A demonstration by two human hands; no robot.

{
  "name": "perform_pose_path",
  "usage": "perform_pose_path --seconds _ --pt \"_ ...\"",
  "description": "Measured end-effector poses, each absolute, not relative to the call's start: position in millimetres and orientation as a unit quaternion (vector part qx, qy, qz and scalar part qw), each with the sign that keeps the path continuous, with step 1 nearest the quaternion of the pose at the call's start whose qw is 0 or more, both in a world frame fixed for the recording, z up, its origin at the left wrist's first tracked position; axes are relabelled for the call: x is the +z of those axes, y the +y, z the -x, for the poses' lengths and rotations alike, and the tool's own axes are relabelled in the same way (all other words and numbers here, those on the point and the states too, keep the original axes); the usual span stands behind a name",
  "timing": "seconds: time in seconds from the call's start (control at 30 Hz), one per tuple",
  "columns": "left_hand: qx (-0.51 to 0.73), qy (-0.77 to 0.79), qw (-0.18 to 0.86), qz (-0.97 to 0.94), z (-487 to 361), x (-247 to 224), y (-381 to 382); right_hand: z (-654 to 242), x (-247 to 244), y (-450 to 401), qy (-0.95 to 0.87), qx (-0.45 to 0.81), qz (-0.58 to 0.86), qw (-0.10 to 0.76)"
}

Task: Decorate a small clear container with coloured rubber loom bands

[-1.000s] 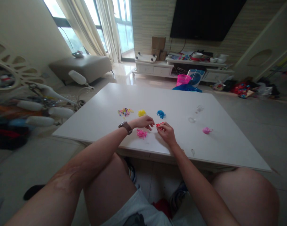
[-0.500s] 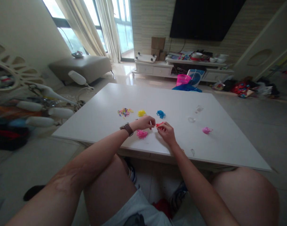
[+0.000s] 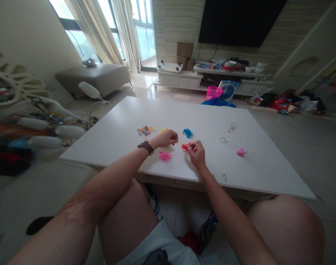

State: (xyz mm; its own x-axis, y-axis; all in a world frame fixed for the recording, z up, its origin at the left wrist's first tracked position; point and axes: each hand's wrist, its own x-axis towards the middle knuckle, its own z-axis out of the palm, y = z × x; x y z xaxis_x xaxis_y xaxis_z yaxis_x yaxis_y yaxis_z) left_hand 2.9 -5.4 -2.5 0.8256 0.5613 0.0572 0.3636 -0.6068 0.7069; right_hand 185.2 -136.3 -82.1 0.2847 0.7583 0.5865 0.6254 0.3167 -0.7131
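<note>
My left hand (image 3: 168,138), with a watch on its wrist, is closed in a pinch over the table, between the yellow and pink piles. A thin pale strand (image 3: 180,142) runs from its fingertips toward the right. My right hand (image 3: 197,151) has its fingers pinched at a pile of small red bands (image 3: 185,147); what lies between them is too small to make out. Close by are piles of pink bands (image 3: 165,156), blue bands (image 3: 188,133) and mixed-colour bands (image 3: 146,130). Yellow bands (image 3: 164,130) are mostly hidden behind my left hand.
On the right of the white table (image 3: 267,169) lie a pink round object (image 3: 242,152), a clear ring-shaped piece (image 3: 223,140) and a small clear container (image 3: 233,127). A small clear piece (image 3: 224,177) sits by the front edge. A white lamp (image 3: 70,131) stands at the left.
My hands have moved apart, the left one shifting left and the right one slightly right. The pale strand now shows between them, and more of the red pile is visible.
</note>
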Motion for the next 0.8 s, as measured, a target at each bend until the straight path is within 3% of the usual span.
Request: perform_pose_path --seconds 0.8 --pt "0.166 0.219 0.281 -0.919 -19 -10 -26 -183 -83 -137 -0.609 0.041 0.569 0.551"
